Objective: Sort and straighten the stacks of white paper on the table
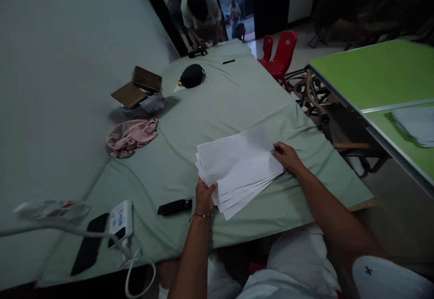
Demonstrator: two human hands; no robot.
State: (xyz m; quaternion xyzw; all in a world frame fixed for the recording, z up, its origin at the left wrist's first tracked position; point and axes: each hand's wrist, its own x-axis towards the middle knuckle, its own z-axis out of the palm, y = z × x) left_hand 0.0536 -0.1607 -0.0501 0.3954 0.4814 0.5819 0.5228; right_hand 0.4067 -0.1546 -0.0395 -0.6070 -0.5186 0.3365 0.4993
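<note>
Nearest the camera, the person's white-clad lap sits just below the near edge of the worktop [237, 104], which is draped in pale green cloth. The left hand [204, 198] pinches the near-left corner of a fanned stack of white paper sheets [239, 165], its grip clamped on the stack with the thumb on top. The right hand [288, 156] rests at the stack's far-right end, fingers curled shut on that edge. The stack's long axis runs between the two hands, slanting from near-left to far-right, close to the worktop's near edge. A black rectangular device [175, 206] lies just left of the left hand.
</note>
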